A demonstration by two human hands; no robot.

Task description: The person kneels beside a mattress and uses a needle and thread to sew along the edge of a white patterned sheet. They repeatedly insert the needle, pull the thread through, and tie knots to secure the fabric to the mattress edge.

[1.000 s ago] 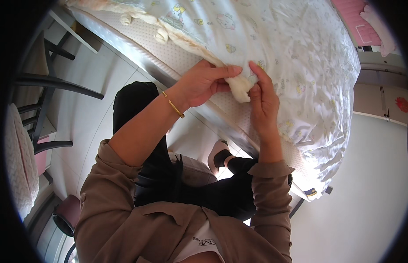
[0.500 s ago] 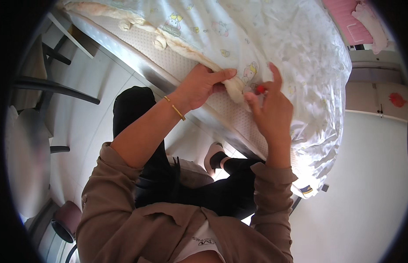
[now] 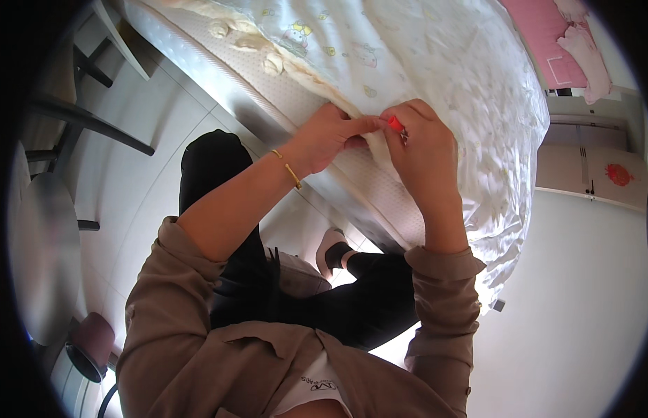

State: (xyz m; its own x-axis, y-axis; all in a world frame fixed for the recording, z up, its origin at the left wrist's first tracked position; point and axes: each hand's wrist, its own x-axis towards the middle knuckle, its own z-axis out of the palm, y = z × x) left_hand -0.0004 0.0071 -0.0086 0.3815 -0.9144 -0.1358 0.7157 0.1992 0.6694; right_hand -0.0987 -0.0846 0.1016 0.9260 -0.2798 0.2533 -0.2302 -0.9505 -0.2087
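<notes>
A quilt cover [image 3: 421, 56] printed with pale cartoon figures and a cream, fluffy edge [image 3: 380, 155] lies over the side of the bed. My left hand [image 3: 331, 136], with a gold bangle at the wrist, is closed on that edge, its thumb pressed on the fabric. Right against its thumb tip, my right hand [image 3: 428, 150] is closed with bent fingers. Between these fingers shows a small red object [image 3: 396, 125], with something thin and shiny beside it; its kind is too small to make out.
The mattress side [image 3: 282, 90] runs diagonally before my knees. At left stand dark chair legs [image 3: 94, 125] and a brown bin [image 3: 90, 345]. A low pale cabinet [image 3: 582, 166] is at the right, with pink bedding [image 3: 547, 42] above it.
My right hand has moved left and its raised, spread fingers have closed, meeting my left thumb at the quilt edge. The red object came along. My left hand keeps its hold.
</notes>
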